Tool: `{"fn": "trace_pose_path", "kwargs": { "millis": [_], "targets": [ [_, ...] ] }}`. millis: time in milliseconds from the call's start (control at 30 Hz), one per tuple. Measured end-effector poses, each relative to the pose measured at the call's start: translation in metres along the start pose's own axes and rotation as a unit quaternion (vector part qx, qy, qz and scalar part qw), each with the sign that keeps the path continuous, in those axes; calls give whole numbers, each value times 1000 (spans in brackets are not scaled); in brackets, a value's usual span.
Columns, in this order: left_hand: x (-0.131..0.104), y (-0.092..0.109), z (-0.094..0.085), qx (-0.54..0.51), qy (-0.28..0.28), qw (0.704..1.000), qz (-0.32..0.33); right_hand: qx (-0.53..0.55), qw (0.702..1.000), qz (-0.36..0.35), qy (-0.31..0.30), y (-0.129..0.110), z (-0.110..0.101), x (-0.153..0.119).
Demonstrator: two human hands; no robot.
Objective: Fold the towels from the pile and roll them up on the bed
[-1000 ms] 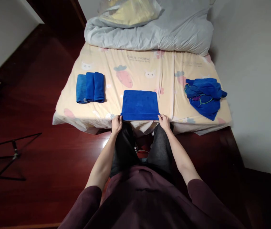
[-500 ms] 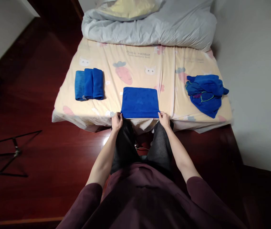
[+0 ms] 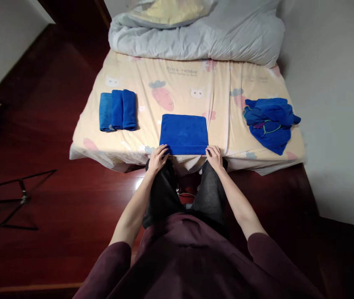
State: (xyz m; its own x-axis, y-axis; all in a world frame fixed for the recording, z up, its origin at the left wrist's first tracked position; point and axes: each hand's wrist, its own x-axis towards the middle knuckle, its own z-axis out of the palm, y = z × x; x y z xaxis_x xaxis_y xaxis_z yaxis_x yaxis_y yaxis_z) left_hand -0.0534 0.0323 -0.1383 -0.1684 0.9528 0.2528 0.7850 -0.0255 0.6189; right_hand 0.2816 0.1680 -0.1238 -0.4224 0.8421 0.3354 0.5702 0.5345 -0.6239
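Observation:
A blue cloth (image 3: 183, 133), folded into a flat rectangle, lies at the front edge of the bed. My left hand (image 3: 158, 158) rests on its near left corner, the fingers slightly spread over the cloth. At the near right corner, my right hand (image 3: 214, 157) pinches the edge of the same cloth. Rolled or folded blue cloths (image 3: 123, 110) lie side by side on the left part of the bed. A crumpled heap of blue cloth (image 3: 269, 122) with green edging sits on the right.
The bed (image 3: 186, 93) has a patterned yellow sheet, with a grey quilt (image 3: 177, 41) bunched at the back. A black tripod's legs (image 3: 23, 199) stand on the dark red floor at left. A wall is at right.
My left hand has shifted a little right and onto the cloth's corner, with its fingers loosened. My right hand has stayed nearly in place. The view has shifted slightly.

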Motion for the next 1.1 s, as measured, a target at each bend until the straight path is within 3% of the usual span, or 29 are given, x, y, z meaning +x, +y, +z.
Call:
{"fn": "trace_pose_path", "kwargs": {
  "millis": [133,267,500,833,1100],
  "targets": [
    [5,-6,2,-5,-36,999,2,21,997,-45,-63,-2,4,1],
    [9,-11,6,11,-47,999,-10,15,994,-43,-95,4,9,3],
    [12,-12,8,11,-29,999,-42,5,996,-4,-88,7,10,8],
    [4,-6,-4,-23,0,996,-90,95,992,74,-45,12,7,10],
    [3,-14,0,-45,71,985,-152,117,987,109,-14,12,4,8]
  ]
}}
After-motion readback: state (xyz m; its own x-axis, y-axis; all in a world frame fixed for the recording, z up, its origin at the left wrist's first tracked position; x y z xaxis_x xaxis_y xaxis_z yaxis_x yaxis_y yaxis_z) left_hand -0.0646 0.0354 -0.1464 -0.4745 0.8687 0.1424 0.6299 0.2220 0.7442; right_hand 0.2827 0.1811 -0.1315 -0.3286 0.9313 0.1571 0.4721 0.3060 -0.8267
